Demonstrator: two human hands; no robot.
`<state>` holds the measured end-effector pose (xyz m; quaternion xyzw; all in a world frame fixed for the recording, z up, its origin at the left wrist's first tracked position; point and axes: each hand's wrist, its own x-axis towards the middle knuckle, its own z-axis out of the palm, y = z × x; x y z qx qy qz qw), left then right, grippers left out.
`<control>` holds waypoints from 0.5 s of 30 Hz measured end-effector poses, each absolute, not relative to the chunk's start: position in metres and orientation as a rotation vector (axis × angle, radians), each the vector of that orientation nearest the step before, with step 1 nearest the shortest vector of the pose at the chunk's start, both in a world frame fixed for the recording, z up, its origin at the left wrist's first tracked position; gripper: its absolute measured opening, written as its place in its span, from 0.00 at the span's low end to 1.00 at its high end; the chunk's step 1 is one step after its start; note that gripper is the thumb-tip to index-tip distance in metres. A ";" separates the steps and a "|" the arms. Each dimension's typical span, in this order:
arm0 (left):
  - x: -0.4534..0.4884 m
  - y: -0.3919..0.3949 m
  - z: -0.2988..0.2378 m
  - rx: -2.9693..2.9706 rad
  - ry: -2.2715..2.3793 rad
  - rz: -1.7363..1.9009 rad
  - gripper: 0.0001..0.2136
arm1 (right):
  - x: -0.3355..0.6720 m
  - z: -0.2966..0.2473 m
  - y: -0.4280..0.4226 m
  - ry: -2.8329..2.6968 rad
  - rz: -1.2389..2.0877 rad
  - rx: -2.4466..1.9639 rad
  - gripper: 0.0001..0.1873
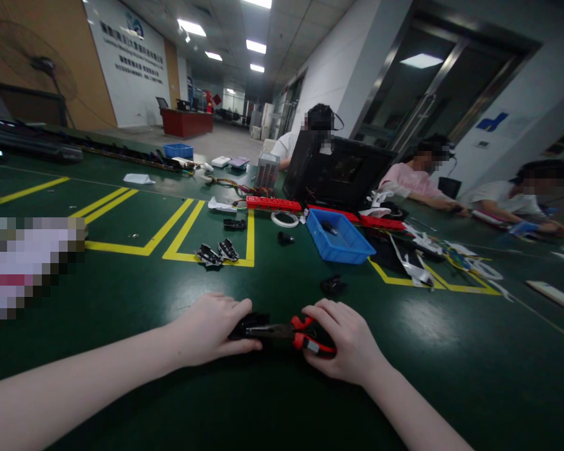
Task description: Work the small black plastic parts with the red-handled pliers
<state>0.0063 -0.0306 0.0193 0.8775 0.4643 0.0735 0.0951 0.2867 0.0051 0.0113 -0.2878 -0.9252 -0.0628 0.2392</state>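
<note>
My left hand (214, 329) is closed around a small black plastic part (247, 326) just above the green table. In my right hand (345, 338) are long-nose pliers (305, 335) with red and black handles. Their narrow jaws point left and meet the black part; whether they grip it or only touch it I cannot tell. Beyond my right hand lies another black part (333, 284). Two black and silver pieces (217, 252) rest by the yellow tape, with a black piece (235, 224) behind them.
A blue tray (341, 241) holding a dark piece stands beyond my right hand. Behind it are red power strips (273, 203) and a large black case (338, 169). A white ring (284, 219) lies nearby. Cables and white strips (416, 266) spread rightward. Several people sit across the table.
</note>
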 end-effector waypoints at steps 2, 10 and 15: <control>0.006 -0.030 0.017 2.606 1.372 0.228 0.17 | 0.287 0.011 0.005 -2.533 -0.171 -0.787 0.22; 0.002 -0.026 0.011 2.592 1.300 0.284 0.19 | 0.285 0.011 0.004 -2.526 -0.183 -0.780 0.22; 0.001 -0.026 0.013 2.599 1.289 0.288 0.19 | 0.286 0.011 0.002 -2.515 -0.193 -0.780 0.21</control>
